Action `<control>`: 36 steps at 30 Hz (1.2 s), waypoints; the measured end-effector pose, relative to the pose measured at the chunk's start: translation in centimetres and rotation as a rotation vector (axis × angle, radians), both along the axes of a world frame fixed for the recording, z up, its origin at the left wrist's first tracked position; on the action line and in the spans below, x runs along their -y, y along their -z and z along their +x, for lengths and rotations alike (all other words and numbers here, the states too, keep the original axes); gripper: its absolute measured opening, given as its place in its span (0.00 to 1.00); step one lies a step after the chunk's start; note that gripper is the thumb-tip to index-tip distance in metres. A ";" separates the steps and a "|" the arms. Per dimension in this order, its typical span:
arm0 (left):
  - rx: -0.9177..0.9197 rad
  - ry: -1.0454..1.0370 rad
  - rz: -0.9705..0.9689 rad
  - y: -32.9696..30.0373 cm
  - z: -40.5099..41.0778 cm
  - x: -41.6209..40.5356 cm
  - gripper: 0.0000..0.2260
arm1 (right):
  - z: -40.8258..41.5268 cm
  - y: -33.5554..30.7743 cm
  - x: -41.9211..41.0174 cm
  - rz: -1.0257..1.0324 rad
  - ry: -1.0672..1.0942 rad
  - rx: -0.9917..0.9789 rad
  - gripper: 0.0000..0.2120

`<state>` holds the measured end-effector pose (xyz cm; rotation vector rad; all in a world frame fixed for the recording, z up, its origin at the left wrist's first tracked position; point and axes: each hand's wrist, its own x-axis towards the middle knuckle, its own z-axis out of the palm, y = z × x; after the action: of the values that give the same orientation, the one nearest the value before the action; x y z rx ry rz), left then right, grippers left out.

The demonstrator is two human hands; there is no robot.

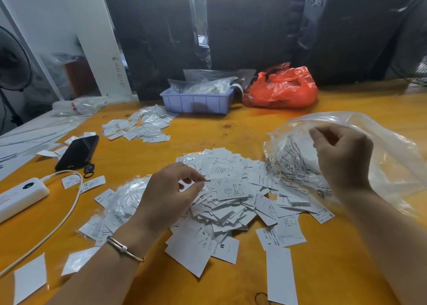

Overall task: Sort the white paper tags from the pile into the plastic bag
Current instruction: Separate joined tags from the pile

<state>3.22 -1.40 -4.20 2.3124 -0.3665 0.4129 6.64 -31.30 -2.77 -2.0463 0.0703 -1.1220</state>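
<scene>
A loose pile of white paper tags (231, 189) printed with size letters lies in the middle of the orange table. My left hand (168, 193) hovers over the pile's left side, thumb and forefinger pinching the edge of one tag. A large clear plastic bag (381, 166) with printed warning text lies to the right, several tags visible inside it. My right hand (342, 152) grips the bag's upper rim with curled fingers and holds its mouth up above the pile.
A black phone (78, 152) and a white power bank (20, 196) with its cable lie at the left. Small clear bags with tags (138, 126) sit further back. Behind them stand a blue bin (196, 101) and an orange plastic bag (282, 87). Stray tags dot the near table edge.
</scene>
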 end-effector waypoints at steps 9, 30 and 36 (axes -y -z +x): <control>-0.167 0.123 -0.216 -0.2 -0.1 0.5 0.11 | -2.4 -0.7 -5.0 0.603 -0.817 -0.440 0.12; -0.469 0.290 -0.403 -1.0 -0.9 1.4 0.07 | -4.1 0.1 -7.9 0.404 -0.908 -0.445 0.15; -0.479 0.308 -0.320 -0.9 -0.9 1.6 0.01 | -4.2 0.6 -8.8 0.106 -0.876 -0.341 0.12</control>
<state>2.28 -2.95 -3.34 1.9210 -0.3758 -0.2209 2.43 -22.50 -3.37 -1.8332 -0.5357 -0.2207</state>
